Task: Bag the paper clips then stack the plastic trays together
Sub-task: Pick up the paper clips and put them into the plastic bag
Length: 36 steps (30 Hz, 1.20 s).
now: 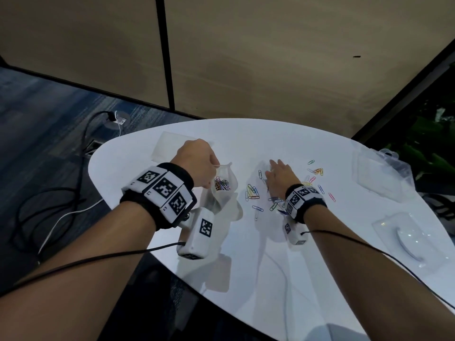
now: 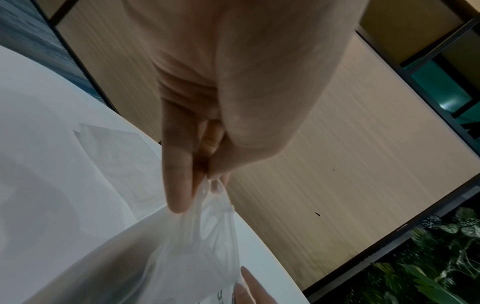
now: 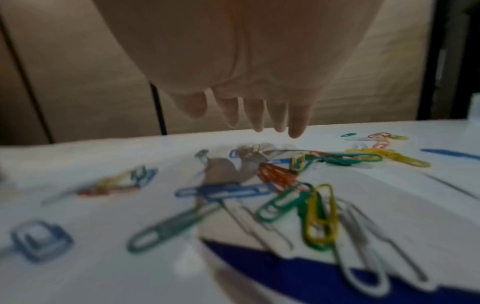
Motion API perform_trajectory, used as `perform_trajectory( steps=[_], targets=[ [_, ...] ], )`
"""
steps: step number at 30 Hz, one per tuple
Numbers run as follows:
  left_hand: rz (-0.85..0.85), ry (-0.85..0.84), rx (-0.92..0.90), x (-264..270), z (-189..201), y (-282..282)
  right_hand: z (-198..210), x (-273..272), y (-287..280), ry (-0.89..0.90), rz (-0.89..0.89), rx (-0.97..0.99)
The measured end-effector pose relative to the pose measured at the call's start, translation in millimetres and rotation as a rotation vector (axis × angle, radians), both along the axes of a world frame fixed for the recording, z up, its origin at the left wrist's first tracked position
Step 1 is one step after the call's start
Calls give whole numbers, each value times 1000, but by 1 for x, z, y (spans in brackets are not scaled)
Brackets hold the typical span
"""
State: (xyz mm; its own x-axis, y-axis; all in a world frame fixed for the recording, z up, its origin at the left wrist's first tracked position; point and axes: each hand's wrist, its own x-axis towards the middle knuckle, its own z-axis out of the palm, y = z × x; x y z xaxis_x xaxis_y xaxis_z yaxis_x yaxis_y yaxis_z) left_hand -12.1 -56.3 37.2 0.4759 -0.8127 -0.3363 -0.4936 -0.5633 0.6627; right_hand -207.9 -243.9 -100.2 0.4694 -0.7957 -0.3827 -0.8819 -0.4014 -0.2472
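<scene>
My left hand (image 1: 197, 158) pinches the top edge of a clear plastic bag (image 1: 222, 190) and holds it up off the white table (image 1: 270, 267); several coloured paper clips (image 1: 221, 185) lie inside. The left wrist view shows my fingers (image 2: 179, 185) pinching the bag's rim (image 2: 207, 222). My right hand (image 1: 280, 174) hovers flat, fingers straight, over loose coloured paper clips (image 1: 253, 193) scattered on the table. In the right wrist view my fingers (image 3: 259, 115) point down above the paper clips (image 3: 283, 197), holding nothing. Clear plastic trays lie at far left (image 1: 167, 146), far right (image 1: 379, 173) and near right (image 1: 406, 237).
A blue-printed card (image 3: 311, 271) lies under some clips near my right wrist. The table's curved edge (image 1: 103, 190) runs close to my left arm, with cables (image 1: 49, 198) on the carpet below. Beige wall panels (image 1: 270, 57) stand behind the table; plants (image 1: 423, 143) at right.
</scene>
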Motion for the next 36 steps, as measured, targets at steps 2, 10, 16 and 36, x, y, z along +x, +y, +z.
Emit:
perform_trajectory(
  steps=[2,10,16,36],
  targets=[
    [-5,3,2,3,-1,0,-6,5,3,16,73,6],
    [-7,10,7,9,-1,0,-23,-1,67,87,629,-186],
    [-28,-1,12,4,1,1,-25,-53,110,96,733,-296],
    [-90,27,37,-14,3,-5,60,-27,80,-971,-587,523]
  ],
)
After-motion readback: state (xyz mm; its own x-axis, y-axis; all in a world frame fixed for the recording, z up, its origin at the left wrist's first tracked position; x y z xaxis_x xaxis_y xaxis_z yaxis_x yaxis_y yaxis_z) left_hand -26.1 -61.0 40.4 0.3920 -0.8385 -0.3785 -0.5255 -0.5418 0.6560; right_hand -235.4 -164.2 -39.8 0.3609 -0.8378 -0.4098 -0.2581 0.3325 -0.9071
